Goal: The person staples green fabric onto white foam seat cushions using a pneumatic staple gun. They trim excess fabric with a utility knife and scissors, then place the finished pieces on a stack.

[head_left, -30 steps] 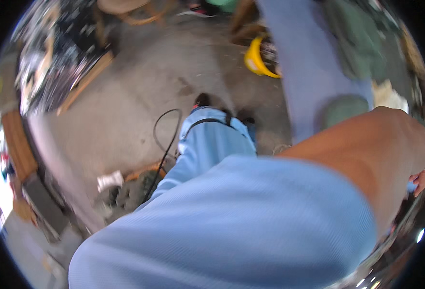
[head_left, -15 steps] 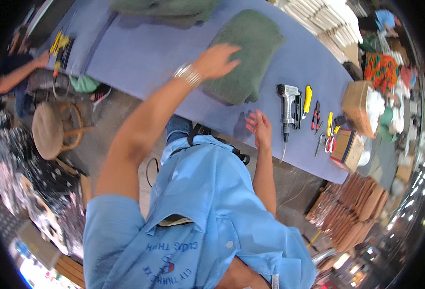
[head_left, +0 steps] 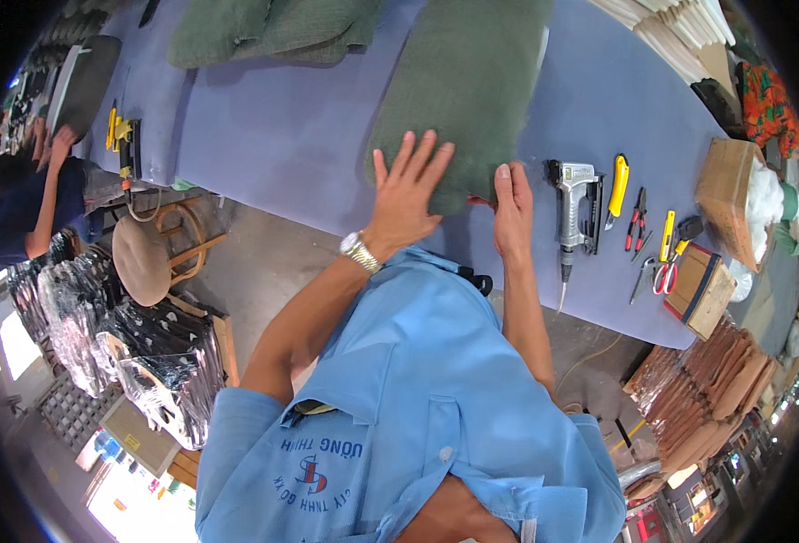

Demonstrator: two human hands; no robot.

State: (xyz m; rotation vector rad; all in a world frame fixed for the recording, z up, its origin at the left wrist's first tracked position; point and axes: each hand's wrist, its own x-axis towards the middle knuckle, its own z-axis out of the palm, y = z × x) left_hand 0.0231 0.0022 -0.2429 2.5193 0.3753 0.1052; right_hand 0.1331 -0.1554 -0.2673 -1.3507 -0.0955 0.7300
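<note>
A green fabric-covered pad (head_left: 458, 95) lies on the blue-grey table (head_left: 282, 127), its far end cut off by the upper edge of the picture. My left hand (head_left: 409, 190), a metal-banded watch at its wrist, rests on the near left part of the pad with fingers spread. At the near right corner my right hand (head_left: 513, 213) pinches the pad, thumb on top and fingers partly hidden beneath the edge. To the right of that hand lies a silver pneumatic staple gun (head_left: 577, 208) with a hose fitting.
Right of the staple gun lie a yellow utility knife (head_left: 618, 188), red-handled pliers (head_left: 636, 220), and scissors (head_left: 664, 274). Cardboard boxes (head_left: 723, 201) stand at the table's right end. More green fabric pieces (head_left: 277, 32) lie at the far left. Another person's arm (head_left: 51, 190) reaches in beyond a round stool (head_left: 142, 258).
My left hand has come nearer and settled flat on the pad. My right hand, open beside the table edge before, now grips the pad's near corner.
</note>
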